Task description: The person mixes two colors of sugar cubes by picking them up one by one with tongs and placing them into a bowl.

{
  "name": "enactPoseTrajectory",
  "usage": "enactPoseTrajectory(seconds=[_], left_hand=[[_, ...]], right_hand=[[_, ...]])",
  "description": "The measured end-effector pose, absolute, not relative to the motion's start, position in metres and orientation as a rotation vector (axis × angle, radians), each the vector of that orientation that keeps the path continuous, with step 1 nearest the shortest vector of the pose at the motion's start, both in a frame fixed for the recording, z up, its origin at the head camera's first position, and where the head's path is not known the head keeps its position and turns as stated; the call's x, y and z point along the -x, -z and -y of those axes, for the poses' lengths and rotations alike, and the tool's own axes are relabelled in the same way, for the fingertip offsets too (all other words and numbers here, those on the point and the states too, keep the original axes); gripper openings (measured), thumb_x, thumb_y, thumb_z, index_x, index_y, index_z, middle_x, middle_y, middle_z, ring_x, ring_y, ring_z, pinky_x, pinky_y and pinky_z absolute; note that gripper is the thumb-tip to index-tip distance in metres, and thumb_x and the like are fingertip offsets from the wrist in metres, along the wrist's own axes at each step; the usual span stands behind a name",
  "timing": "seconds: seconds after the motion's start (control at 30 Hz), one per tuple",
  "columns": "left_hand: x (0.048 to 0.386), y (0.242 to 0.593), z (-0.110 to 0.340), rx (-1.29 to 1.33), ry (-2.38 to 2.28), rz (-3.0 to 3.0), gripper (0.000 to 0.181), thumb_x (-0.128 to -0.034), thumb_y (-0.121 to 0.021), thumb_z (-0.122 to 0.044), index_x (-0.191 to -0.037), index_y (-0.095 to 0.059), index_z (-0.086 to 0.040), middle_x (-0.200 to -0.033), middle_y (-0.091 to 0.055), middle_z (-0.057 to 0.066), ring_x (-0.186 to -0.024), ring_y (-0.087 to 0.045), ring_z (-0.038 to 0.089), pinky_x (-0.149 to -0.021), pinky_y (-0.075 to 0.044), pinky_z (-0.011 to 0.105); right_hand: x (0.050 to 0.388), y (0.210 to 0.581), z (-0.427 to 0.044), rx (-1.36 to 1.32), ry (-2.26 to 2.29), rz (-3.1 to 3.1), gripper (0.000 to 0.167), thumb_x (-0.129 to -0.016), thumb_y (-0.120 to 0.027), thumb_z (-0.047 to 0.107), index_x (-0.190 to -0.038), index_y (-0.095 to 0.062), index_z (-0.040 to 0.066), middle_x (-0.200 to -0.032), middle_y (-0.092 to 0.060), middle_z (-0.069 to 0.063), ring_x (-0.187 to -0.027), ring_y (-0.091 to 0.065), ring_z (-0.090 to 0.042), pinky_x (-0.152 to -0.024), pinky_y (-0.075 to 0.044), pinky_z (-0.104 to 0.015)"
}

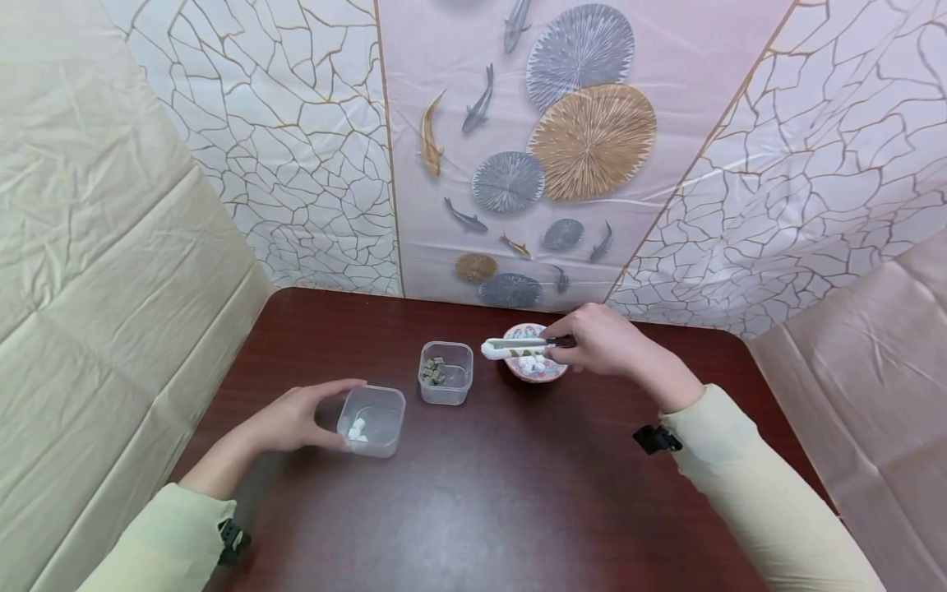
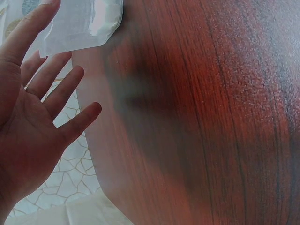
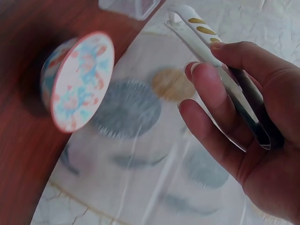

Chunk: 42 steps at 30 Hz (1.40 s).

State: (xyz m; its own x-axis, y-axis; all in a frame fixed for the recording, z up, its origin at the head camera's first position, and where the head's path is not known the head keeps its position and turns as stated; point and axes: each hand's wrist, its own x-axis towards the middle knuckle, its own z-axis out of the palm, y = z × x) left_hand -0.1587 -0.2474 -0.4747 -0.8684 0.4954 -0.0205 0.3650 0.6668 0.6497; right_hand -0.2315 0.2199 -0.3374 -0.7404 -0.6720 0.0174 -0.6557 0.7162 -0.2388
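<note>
While the left hand (image 1: 296,418) holds a square, clear plastic container (image 1: 381,448) by its sides, the right hand (image 1: 595,337) holds white-ended tongs with dark handles (image 1: 514,344) above a round red, blue and white patterned bowl (image 1: 542,377). Only the head view lets me see the small white pieces (image 1: 531,363) in that bowl and the second clear square container (image 1: 446,396) with greenish-brown cubes (image 1: 434,372), between the two hands on the dark red-brown wooden worktop (image 1: 444,501). The left wrist view adds the little finger and its neighbour spread free of the plastic; the right wrist view, gold petal marks on the tongs. The left grip is clamped on its container, which sits between thumb and fingers; the right is clamped round the tongs, whose ends jut leftward beyond the fingertips, past the bowl's rim. Whether those ends pinch anything, I can't tell.
</note>
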Motion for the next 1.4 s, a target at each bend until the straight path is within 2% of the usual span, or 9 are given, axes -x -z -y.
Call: enactPoseTrajectory(seconds=[0.07, 0.2, 0.43, 0.57, 0.8, 1.1, 1.33, 1.4], left_hand=[[0.159, 0.475, 0.248, -0.701, -0.984, -2.686, 0.091, -0.0755, -0.097, -0.043, -0.153, -0.058, -0.015, -0.142, -0.068, 0.013, -0.127, -0.064, 0.034, -0.104, -0.051, 0.058], [0.158, 0.474, 0.248, -0.700, -0.986, -2.686, 0.092, -0.0754, -0.097, -0.043, -0.153, -0.058, -0.015, -0.141, -0.068, 0.013, -0.127, -0.065, 0.034, -0.104, -0.051, 0.058], [0.158, 0.474, 0.248, -0.700, -0.993, -2.682, 0.091, -0.0758, -0.097, -0.042, -0.153, -0.058, -0.014, -0.141, -0.068, 0.014, -0.127, -0.064, 0.034, -0.104, -0.050, 0.059], [0.157, 0.475, 0.247, -0.700, -1.002, -2.674, 0.092, -0.0762, -0.097, -0.041, -0.153, -0.057, -0.012, -0.141, -0.068, 0.014, -0.127, -0.064, 0.035, -0.104, -0.050, 0.059], [0.157, 0.476, 0.247, -0.704, -1.008, -2.673, 0.091, -0.0765, -0.097, -0.041, -0.153, -0.057, -0.011, -0.142, -0.068, 0.014, -0.128, -0.064, 0.035, -0.105, -0.050, 0.059], [0.158, 0.476, 0.247, -0.699, -1.009, -2.669, 0.091, -0.0762, -0.097, -0.041, -0.153, -0.057, -0.014, -0.142, -0.068, 0.013, -0.128, -0.064, 0.034, -0.105, -0.051, 0.059], [0.159, 0.475, 0.247, -0.700, -1.005, -2.671, 0.090, -0.0766, -0.097, -0.041, -0.153, -0.058, -0.014, -0.141, -0.068, 0.013, -0.128, -0.065, 0.034, -0.105, -0.050, 0.059], [0.159, 0.475, 0.247, -0.698, -1.005, -2.669, 0.090, -0.0764, -0.097, -0.041, -0.153, -0.057, -0.014, -0.141, -0.068, 0.013, -0.127, -0.065, 0.034, -0.105, -0.050, 0.059]], right_hand=[[0.234, 0.338, -0.228, 1.033, 0.352, -2.842, 0.024, -0.097, -0.075, 0.019, -0.119, -0.082, 0.010, -0.064, -0.070, 0.012, -0.052, -0.065, 0.001, -0.076, -0.061, -0.046], [0.240, 0.341, -0.241, 0.945, 0.301, -2.880, 0.024, -0.097, -0.076, 0.019, -0.119, -0.082, 0.010, -0.070, -0.072, 0.011, -0.050, -0.065, 0.001, -0.078, -0.061, -0.049], [0.251, 0.352, -0.252, 0.836, 0.187, -2.895, 0.026, -0.097, -0.078, 0.020, -0.119, -0.081, 0.007, -0.064, -0.070, 0.011, -0.048, -0.063, 0.002, -0.082, -0.061, -0.052], [0.259, 0.360, -0.256, 0.817, 0.143, -2.910, 0.024, -0.095, -0.078, 0.021, -0.115, -0.083, 0.008, -0.069, -0.072, 0.010, -0.048, -0.063, 0.002, -0.082, -0.061, -0.052], [0.266, 0.370, -0.261, 0.766, 0.072, -2.927, 0.023, -0.095, -0.078, 0.024, -0.112, -0.084, 0.010, -0.086, -0.079, 0.000, -0.050, -0.063, -0.001, -0.081, -0.061, -0.052], [0.271, 0.377, -0.267, 0.720, 0.055, -2.901, 0.027, -0.095, -0.078, 0.027, -0.115, -0.083, 0.010, -0.072, -0.073, 0.009, -0.052, -0.062, -0.003, -0.079, -0.059, -0.050], [0.270, 0.377, -0.267, 0.744, 0.107, -2.913, 0.031, -0.094, -0.079, 0.030, -0.117, -0.082, 0.009, -0.081, -0.077, 0.004, -0.056, -0.066, -0.005, -0.084, -0.059, -0.054], [0.268, 0.374, -0.264, 0.756, 0.158, -2.898, 0.033, -0.094, -0.079, 0.031, -0.118, -0.082, 0.009, -0.079, -0.077, 0.004, -0.057, -0.068, -0.006, -0.085, -0.059, -0.053]])
